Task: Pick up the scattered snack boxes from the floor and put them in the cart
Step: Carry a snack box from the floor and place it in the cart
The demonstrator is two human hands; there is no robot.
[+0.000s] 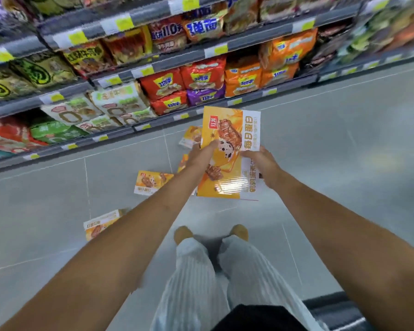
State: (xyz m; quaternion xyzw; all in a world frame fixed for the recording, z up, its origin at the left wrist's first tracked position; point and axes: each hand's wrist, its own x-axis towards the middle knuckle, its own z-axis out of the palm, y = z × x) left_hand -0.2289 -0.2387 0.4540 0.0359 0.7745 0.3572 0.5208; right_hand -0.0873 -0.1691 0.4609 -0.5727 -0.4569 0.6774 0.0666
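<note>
Both hands hold one flat yellow-orange snack box in shiny film [227, 130] in the air above the grey tiled floor [320, 151], in front of the person. The left hand [201, 156] grips the left edge of this box, and its thumb lies on the printed front face. The right hand [261, 161] grips the right edge, with the fingers curled over the white side strip. The box touches nothing except the two hands.

Four other boxes of the same kind lie on the floor. The first floor box [191, 137] is near the foot of the shelves and is partly hidden behind the held box. The second floor box [183, 162] shows only a narrow part beside the left wrist. The third floor box [151, 182] lies flat to the left of the left forearm. The fourth floor box [103, 224] lies nearer to the person, partly covered by the same forearm.

Grey metal shelves [184, 60] full of colourful noodle bags stand along the far edge of the floor. Below the arms are pale striped trousers [194, 271] and yellow-brown shoes [183, 234]. At the bottom right corner there is a dark object [332, 306], perhaps the cart, but the view is too poor to be sure.
</note>
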